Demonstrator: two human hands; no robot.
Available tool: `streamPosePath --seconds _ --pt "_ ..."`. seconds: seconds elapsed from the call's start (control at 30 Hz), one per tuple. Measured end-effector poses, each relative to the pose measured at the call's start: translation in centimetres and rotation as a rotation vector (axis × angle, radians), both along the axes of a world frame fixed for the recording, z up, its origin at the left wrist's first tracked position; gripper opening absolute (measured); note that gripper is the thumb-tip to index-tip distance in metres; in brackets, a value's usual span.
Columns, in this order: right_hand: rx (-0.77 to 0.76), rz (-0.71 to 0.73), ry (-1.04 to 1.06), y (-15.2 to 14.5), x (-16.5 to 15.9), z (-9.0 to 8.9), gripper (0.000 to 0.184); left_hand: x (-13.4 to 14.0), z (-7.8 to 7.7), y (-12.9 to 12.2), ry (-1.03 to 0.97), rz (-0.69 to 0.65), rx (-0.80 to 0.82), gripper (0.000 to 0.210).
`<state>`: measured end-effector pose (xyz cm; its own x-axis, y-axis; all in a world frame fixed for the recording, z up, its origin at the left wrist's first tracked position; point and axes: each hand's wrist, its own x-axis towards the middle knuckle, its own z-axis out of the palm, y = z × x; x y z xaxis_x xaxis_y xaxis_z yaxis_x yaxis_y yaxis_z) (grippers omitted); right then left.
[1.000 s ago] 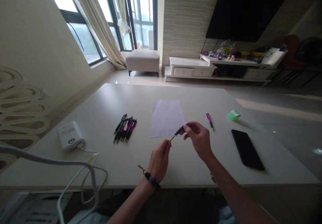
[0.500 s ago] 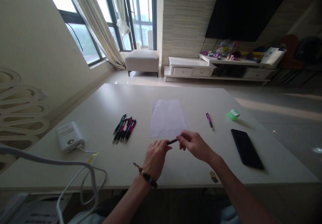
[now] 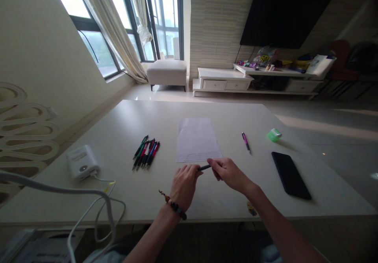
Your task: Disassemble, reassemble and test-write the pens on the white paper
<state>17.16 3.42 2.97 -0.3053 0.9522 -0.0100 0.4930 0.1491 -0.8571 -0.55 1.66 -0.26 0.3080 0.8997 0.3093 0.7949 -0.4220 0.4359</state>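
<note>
Both hands have come down and drawn together since a second ago: back then they were raised apart over the sheet with a thin rod showing between them, and now they sit low and close, just above the table [image 3: 124,200], with only a short dark stretch of pen bridging them.

Biggest thing first, that pale table carries it all. On its far middle lies the sheet of paper [image 3: 196,139], its near edge just beyond the knuckles. Off to the right rests the black phone [image 3: 291,175], well apart from the action. Left of the sheet is the bundle of pens [image 3: 145,152], also well apart, and a lone purple pen [image 3: 246,141] lies right of the sheet.

Now the hands. The left hand [image 3: 184,184] is curled, fingertips closed round the near-left end of the dark pen [image 3: 204,167]. The right hand [image 3: 227,173] is pinched on the other end, thumb and forefinger closed on it.

And the relation that counts: the pen's long axis runs left to right, tilted slightly up toward the right, straight from one hand into the other. Each hand has an end, neither is nearer, and the exposed middle is very short, so the ends lie almost fingertip to fingertip, close in front of the sheet's near edge.
</note>
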Motion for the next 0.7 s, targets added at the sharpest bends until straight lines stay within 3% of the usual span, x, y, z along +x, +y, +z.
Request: streamPosePath --seconds 0.1,0.27,0.4,0.53,0.7 --pt "-0.07 -0.023 -0.004 -0.11 -0.06 -0.28 0.06 -0.08 0.02 -0.06 0.062 -0.012 0.024 0.008" --pt "-0.046 0.029 0.048 -0.04 0.07 -0.29 0.042 -0.13 0.13 0.02 0.092 0.023 0.033 0.007" --pt "-0.029 -0.01 0.044 -0.09 -0.18 -0.13 0.054 -0.04 0.18 0.03 0.07 0.014 0.047 0.006" --pt "-0.019 0.026 0.077 -0.19 -0.49 0.11 0.042 -0.12 0.05 0.01 0.059 0.044 0.051 0.007" --pt "-0.009 0.018 0.049 -0.26 -0.48 0.35 0.052 -0.24 0.01 -0.01 0.055 0.03 0.058 0.006"
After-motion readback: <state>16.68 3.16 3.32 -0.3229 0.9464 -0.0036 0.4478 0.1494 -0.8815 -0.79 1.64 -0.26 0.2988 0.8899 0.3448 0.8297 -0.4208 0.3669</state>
